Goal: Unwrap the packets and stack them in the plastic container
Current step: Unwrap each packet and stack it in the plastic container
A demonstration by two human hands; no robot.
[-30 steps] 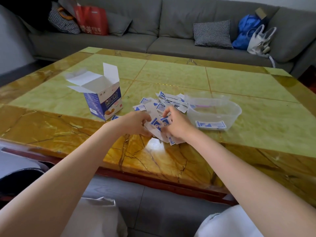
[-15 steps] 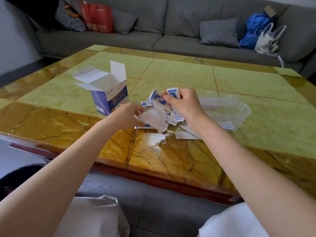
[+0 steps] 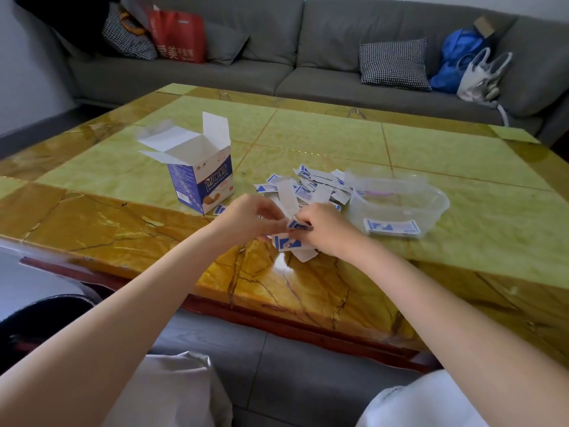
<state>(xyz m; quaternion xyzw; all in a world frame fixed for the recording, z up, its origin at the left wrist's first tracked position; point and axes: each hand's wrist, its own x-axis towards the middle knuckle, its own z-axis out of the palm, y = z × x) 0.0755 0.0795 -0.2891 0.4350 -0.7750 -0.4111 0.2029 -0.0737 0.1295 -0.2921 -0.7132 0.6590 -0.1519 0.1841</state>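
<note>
Both my left hand (image 3: 249, 218) and right hand (image 3: 323, 231) pinch one packet (image 3: 288, 241) between them at the surface's near edge; the plastic container (image 3: 431, 211) lies just right, nearer my right hand.

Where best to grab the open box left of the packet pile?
Take the open box by its two opposite side walls just under the flaps, coming down from above with the fingers spread. It stands upright with the flaps splayed open, so the rim is free; the packet pile crowds its right base.
</note>
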